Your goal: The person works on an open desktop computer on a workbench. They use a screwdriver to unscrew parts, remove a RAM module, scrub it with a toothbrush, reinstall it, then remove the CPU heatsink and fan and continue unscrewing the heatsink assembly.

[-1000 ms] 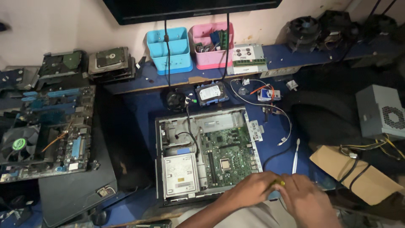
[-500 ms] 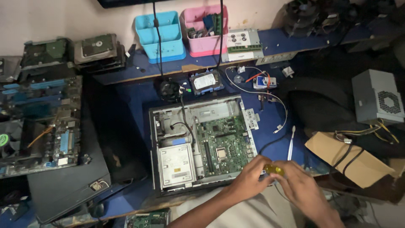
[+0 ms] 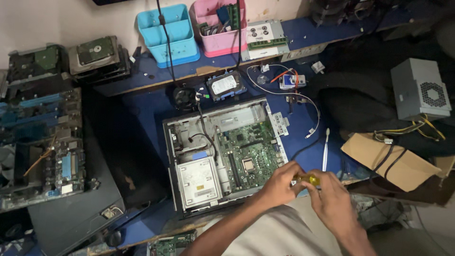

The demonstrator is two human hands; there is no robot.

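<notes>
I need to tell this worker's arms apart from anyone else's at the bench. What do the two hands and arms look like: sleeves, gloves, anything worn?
Both hands, the left hand and the right hand, are bare, with no gloves. No rings, watch or wristband show. The forearms are uncovered as far as the picture reaches, so no sleeve is in view. Light grey clothing shows below the arms.

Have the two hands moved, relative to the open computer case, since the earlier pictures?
No clear move. Left hand and right hand hold the yellow tool beside the open computer case, by its near right corner, as before; only the camera shifted.
</notes>
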